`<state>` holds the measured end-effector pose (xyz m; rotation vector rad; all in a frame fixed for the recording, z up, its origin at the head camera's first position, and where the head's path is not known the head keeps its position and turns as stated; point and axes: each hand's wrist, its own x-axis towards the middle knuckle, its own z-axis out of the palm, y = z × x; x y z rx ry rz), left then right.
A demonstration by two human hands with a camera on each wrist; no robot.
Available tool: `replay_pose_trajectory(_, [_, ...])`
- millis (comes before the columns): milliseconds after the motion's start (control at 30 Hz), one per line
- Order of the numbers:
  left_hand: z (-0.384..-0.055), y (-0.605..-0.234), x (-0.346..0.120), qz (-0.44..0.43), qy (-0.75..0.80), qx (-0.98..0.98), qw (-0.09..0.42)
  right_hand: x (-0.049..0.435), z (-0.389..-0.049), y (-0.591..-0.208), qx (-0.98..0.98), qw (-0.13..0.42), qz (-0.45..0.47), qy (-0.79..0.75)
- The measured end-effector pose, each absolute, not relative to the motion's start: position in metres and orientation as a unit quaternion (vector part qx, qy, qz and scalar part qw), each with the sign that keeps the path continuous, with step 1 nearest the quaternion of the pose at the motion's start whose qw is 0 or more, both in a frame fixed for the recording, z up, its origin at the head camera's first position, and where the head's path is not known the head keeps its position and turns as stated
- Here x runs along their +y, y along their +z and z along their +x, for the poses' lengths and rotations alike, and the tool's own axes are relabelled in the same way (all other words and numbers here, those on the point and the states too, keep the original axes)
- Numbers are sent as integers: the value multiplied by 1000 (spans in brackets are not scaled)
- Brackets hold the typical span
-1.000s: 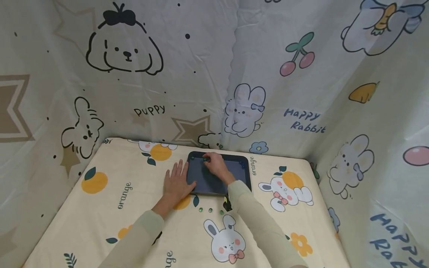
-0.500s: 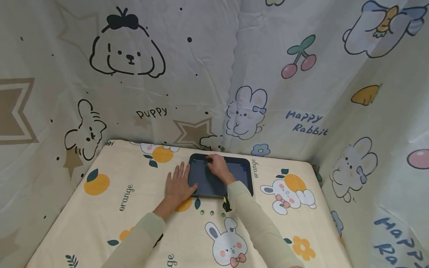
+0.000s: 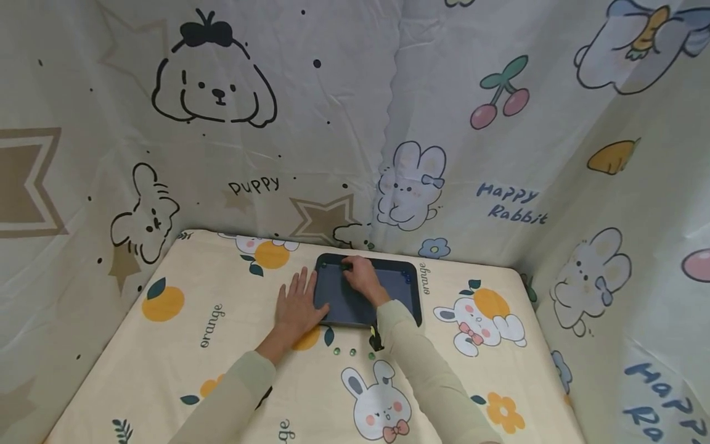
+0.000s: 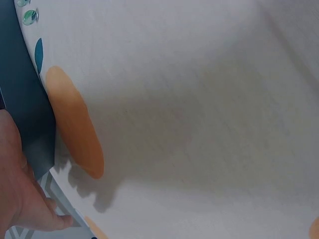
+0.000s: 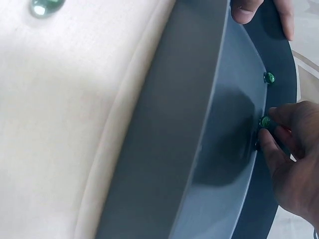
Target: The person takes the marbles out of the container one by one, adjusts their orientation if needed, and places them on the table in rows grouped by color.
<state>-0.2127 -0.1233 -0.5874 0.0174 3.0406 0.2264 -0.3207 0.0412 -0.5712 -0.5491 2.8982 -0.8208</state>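
A dark blue-grey tray (image 3: 355,308) lies at the far side of the cloth-covered table. Inside it, at the far wall, my right hand (image 3: 363,279) pinches a green glass marble (image 5: 265,121) between thumb and fingertip. Another green marble (image 5: 269,78) sits in the tray's far left corner, and several blue marbles (image 3: 407,277) gather in the far right one. My left hand (image 3: 298,308) lies with fingers spread along the tray's left side, its thumb at the front left corner. Three more green marbles, the middle one (image 3: 352,352) among them, form a row on the cloth before the tray.
A cream tablecloth (image 3: 238,382) printed with rabbits and oranges covers the table. Hanging printed curtains (image 3: 310,123) rise right behind the tray and along both sides. Beside the right sleeve shows a small black-and-yellow shape (image 3: 376,338).
The head view has shifted slightly. My right hand keeps to the same spot at the far wall, its marble now less visible from the head. My left hand has stayed put.
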Motion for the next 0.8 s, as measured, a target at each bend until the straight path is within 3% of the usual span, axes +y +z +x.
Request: replay_pose_trajectory(800, [-215, -591, -123, -2, 90, 994, 57, 38, -323, -576, 954, 54, -176, -235])
